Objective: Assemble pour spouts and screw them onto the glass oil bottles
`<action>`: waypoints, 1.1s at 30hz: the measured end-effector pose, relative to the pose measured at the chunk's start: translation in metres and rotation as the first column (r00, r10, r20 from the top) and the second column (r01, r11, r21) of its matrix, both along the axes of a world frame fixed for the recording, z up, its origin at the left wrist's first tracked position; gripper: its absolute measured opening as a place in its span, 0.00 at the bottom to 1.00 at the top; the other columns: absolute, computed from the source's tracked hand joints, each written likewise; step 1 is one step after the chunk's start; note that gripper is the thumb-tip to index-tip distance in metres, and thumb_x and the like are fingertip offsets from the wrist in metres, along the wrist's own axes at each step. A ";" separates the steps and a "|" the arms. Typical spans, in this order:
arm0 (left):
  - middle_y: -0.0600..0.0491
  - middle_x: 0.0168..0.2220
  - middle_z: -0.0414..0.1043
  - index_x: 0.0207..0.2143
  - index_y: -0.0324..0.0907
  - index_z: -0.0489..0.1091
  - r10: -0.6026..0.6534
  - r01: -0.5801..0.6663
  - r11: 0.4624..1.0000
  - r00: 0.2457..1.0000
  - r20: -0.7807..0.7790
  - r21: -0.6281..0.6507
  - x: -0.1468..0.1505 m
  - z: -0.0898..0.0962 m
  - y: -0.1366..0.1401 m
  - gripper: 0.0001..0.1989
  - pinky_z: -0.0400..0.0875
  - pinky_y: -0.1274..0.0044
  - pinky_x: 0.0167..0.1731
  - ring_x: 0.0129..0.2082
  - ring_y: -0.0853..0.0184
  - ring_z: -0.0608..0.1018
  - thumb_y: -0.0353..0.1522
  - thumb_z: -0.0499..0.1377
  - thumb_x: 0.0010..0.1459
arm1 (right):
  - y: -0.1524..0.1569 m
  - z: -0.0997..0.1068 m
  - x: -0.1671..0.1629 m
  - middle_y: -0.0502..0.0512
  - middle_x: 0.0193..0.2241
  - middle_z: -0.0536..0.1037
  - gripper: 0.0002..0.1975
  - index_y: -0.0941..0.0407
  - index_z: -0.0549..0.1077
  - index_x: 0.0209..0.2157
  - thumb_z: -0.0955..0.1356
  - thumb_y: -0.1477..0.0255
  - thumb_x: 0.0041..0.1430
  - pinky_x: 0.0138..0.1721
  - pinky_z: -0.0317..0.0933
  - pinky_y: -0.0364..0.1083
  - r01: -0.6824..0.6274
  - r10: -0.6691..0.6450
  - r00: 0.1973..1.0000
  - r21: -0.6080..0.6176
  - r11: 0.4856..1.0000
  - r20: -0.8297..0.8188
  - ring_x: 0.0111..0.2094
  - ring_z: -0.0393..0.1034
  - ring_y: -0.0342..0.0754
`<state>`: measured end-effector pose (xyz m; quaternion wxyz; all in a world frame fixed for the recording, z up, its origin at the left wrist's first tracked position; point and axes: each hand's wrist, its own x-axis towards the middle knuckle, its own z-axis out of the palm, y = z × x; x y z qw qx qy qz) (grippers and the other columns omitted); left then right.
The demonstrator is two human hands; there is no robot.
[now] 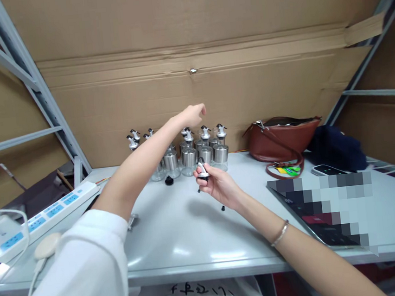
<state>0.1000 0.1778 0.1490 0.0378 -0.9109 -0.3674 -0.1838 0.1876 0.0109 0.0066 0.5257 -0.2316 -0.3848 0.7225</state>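
My right hand (213, 181) is closed on a silver-and-black pour spout (202, 171), held above the table. My left hand (194, 115) reaches over the bottles with its fingers curled down. Its fingertips are hidden, so I cannot make out anything in them. Below it, several glass oil bottles with steel sleeves stand in rows, one of them a front bottle (189, 159). Some carry pour spouts, such as the one on the right (221, 129). My left forearm hides part of the group. A black cap (169, 180) lies before the bottles.
A brown handbag (284, 139) and dark blue cloth (337, 148) are at the back right. Nearer lies a dark, partly pixelated flat item (304, 217). A white power strip (47, 218) with cables lies left. Cardboard (213, 90) walls the back of the table (178, 233).
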 end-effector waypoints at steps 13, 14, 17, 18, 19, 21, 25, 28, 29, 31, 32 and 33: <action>0.49 0.41 0.79 0.42 0.41 0.77 0.054 -0.126 0.985 0.876 -0.480 -0.119 0.040 -0.003 0.035 0.22 0.70 0.75 0.43 0.41 0.61 0.77 0.25 0.64 0.41 | -0.001 0.003 0.001 0.52 0.26 0.71 0.18 0.61 0.71 0.26 0.76 0.61 0.42 0.20 0.49 0.38 0.012 -0.011 1.000 0.046 0.999 -0.027 0.22 0.60 0.37; 0.49 0.43 0.78 0.43 0.41 0.76 0.062 -0.123 0.987 0.878 -0.474 -0.099 0.040 0.000 0.034 0.22 0.69 0.75 0.44 0.42 0.61 0.77 0.25 0.63 0.42 | -0.001 0.003 0.001 0.52 0.26 0.71 0.19 0.61 0.71 0.26 0.76 0.60 0.42 0.21 0.49 0.38 0.014 -0.013 1.000 0.048 0.999 -0.026 0.22 0.60 0.38; 0.50 0.45 0.77 0.47 0.41 0.73 0.105 -0.133 0.991 0.889 -0.446 -0.033 0.037 0.025 0.028 0.22 0.68 0.75 0.47 0.45 0.62 0.76 0.26 0.60 0.47 | -0.001 0.005 0.002 0.52 0.26 0.71 0.18 0.61 0.71 0.26 0.75 0.60 0.43 0.21 0.49 0.38 0.043 -0.042 0.999 0.060 0.997 -0.026 0.22 0.61 0.38; 0.51 0.45 0.76 0.48 0.41 0.72 0.123 -0.141 0.990 0.892 -0.435 -0.010 0.033 0.039 0.024 0.22 0.67 0.75 0.48 0.47 0.62 0.75 0.27 0.60 0.48 | -0.001 0.006 0.002 0.52 0.26 0.71 0.18 0.61 0.71 0.26 0.75 0.60 0.43 0.22 0.49 0.39 0.055 -0.054 0.998 0.067 0.996 -0.023 0.22 0.61 0.38; 0.52 0.46 0.75 0.49 0.41 0.71 0.141 -0.142 0.990 0.900 -0.412 0.028 0.027 0.053 0.019 0.21 0.67 0.74 0.49 0.48 0.62 0.74 0.27 0.60 0.50 | -0.001 0.007 0.002 0.51 0.26 0.71 0.18 0.61 0.71 0.26 0.75 0.60 0.44 0.22 0.49 0.39 0.066 -0.065 0.998 0.075 0.995 -0.018 0.22 0.60 0.38; 0.53 0.46 0.74 0.49 0.38 0.70 0.139 -0.099 0.986 0.933 -0.332 0.133 0.011 0.084 0.004 0.19 0.65 0.73 0.51 0.49 0.63 0.73 0.28 0.60 0.53 | -0.002 0.009 0.003 0.51 0.26 0.71 0.18 0.60 0.71 0.26 0.75 0.60 0.43 0.22 0.49 0.39 0.079 -0.079 0.997 0.093 0.993 0.000 0.22 0.60 0.38; 0.52 0.42 0.72 0.45 0.36 0.69 0.010 -0.021 0.966 0.999 0.046 0.258 -0.026 0.127 -0.030 0.11 0.66 0.68 0.50 0.45 0.64 0.73 0.30 0.58 0.60 | -0.005 0.011 0.002 0.51 0.26 0.72 0.19 0.60 0.71 0.26 0.74 0.58 0.44 0.23 0.49 0.40 0.113 -0.120 0.992 0.138 0.984 0.039 0.21 0.60 0.38; 0.55 0.37 0.70 0.37 0.41 0.67 -0.167 -0.020 0.944 0.831 0.531 0.328 -0.044 0.131 -0.051 0.02 0.69 0.69 0.48 0.41 0.66 0.75 0.29 0.55 0.62 | -0.006 0.013 0.003 0.50 0.26 0.71 0.19 0.59 0.70 0.26 0.73 0.57 0.45 0.23 0.50 0.41 0.207 -0.221 0.974 0.183 0.961 0.060 0.21 0.60 0.38; 0.56 0.36 0.68 0.36 0.41 0.65 -0.233 -0.006 0.942 0.708 0.667 0.335 -0.048 0.127 -0.059 0.04 0.71 0.71 0.45 0.38 0.69 0.75 0.29 0.52 0.64 | -0.005 0.013 0.005 0.50 0.26 0.71 0.19 0.59 0.70 0.27 0.73 0.56 0.45 0.23 0.51 0.41 0.251 -0.266 0.962 0.193 0.948 0.055 0.21 0.61 0.38; 0.58 0.33 0.64 0.36 0.40 0.62 -0.334 0.055 0.936 0.449 0.829 0.347 -0.056 0.110 -0.081 0.08 0.73 0.76 0.37 0.29 0.75 0.74 0.26 0.46 0.67 | -0.003 0.013 0.008 0.49 0.25 0.71 0.20 0.58 0.69 0.27 0.72 0.55 0.45 0.24 0.53 0.42 0.357 -0.371 0.928 0.215 0.909 0.031 0.20 0.61 0.38; 0.59 0.33 0.63 0.37 0.40 0.61 -0.375 0.111 0.926 0.349 0.859 0.360 -0.060 0.098 -0.095 0.10 0.73 0.78 0.33 0.27 0.77 0.73 0.27 0.43 0.68 | -0.002 0.014 0.009 0.49 0.25 0.72 0.20 0.58 0.69 0.27 0.71 0.55 0.46 0.24 0.54 0.42 0.408 -0.425 0.905 0.233 0.883 0.027 0.21 0.62 0.39; 0.60 0.28 0.62 0.36 0.40 0.62 -0.351 0.209 0.932 0.315 0.882 0.296 -0.064 0.083 -0.113 0.10 0.73 0.80 0.28 0.24 0.77 0.74 0.27 0.44 0.68 | -0.001 0.014 0.010 0.50 0.26 0.73 0.20 0.57 0.68 0.27 0.71 0.54 0.47 0.24 0.55 0.42 0.452 -0.476 0.879 0.260 0.853 0.035 0.21 0.64 0.40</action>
